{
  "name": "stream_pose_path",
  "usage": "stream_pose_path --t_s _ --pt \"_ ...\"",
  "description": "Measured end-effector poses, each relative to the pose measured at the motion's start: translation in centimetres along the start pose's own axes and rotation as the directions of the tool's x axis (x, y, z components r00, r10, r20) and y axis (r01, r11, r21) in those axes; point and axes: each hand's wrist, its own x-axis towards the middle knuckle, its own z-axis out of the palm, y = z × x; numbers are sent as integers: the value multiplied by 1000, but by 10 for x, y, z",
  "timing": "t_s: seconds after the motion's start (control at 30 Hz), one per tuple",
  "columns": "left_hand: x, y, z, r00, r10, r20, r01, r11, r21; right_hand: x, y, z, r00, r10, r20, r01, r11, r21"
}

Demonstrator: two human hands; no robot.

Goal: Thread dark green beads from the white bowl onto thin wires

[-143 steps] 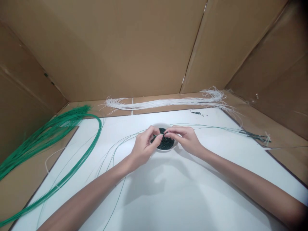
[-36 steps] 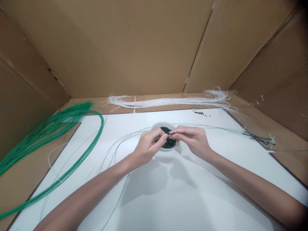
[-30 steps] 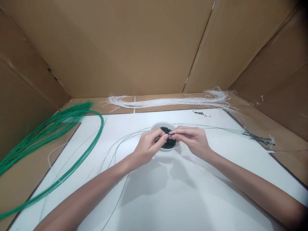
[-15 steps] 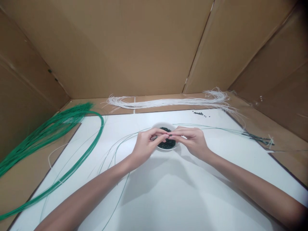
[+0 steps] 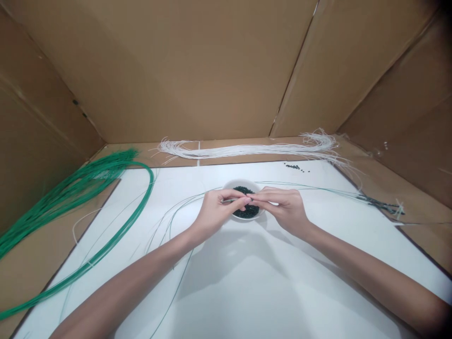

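Note:
Over a white bowl [image 5: 226, 184] of small dark green beads [image 5: 243, 213], my two hands meet at the fingertips. My left hand [image 5: 217, 209] is closed in a pinch on a thin green wire [image 5: 190, 197], which trails left across the white board. My right hand [image 5: 284, 202] also pinches, thumb against index finger, touching the left fingertips. Between its fingers is a small dark spot that looks like a bead, mostly hidden. Other thin green wires [image 5: 318, 188] run right from behind the bowl to a cluster of dark strung pieces [image 5: 379, 204].
A thick bundle of green wire [image 5: 84, 183] curves along the left side. White strands [image 5: 240, 150] lie along the back on cardboard. Several loose beads [image 5: 294, 166] rest near the white board's [image 5: 247, 292] back edge. Cardboard walls [image 5: 197, 70] enclose the back and sides.
The whole view has shifted very slightly. Both hands keep the same pinch above the bowl, with the fingertips pressed slightly closer together.

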Motion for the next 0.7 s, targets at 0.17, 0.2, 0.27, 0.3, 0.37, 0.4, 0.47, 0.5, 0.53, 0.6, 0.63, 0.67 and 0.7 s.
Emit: stream_pose_path --t_s 0.17,0.2,0.27,0.3,0.37,0.4,0.47,0.5,0.53,0.6,0.63,0.67,0.7 --pt "1 2 0 1000 0 -15 0 1000 26 1 -4 -1 999 -42 -16 40 994 -103" --pt "2 3 0 1000 5 -24 -4 999 43 2 -5 -1 998 -50 -21 48 992 -121" --pt "2 4 0 1000 12 -28 -11 998 60 2 -6 -1 998 -66 -20 62 987 -147" --pt "2 4 0 1000 14 -22 -13 998 58 2 -7 -1 997 -76 -16 72 985 -154" --pt "2 4 0 1000 15 -6 -15 999 43 2 -6 0 994 -106 -6 104 982 -157" --pt "2 4 -1 1000 16 -4 -16 999 37 2 -6 0 992 -127 -8 124 980 -157" --pt "2 4 -1 1000 16 -8 -15 999 33 2 -5 1 984 -175 -26 168 973 -160" --pt "2 4 -1 1000 13 -8 -13 999 33 1 -4 1 980 -196 -32 188 968 -165" --pt "2 5 -1 1000 11 -7 -11 999 31 1 -4 1 976 -213 -33 205 963 -175" --pt "1 5 0 1000 9 6 -9 1000 29 2 -4 1 971 -238 -15 230 951 -206" --pt "1 5 0 1000 9 14 -9 999 31 2 -4 1 969 -247 -1 241 944 -227" --pt "1 5 0 1000 8 23 -9 999 36 2 -4 2 967 -256 11 250 936 -248" --pt "1 4 0 999 7 31 -8 999 41 2 -4 2 964 -264 19 259 928 -268"
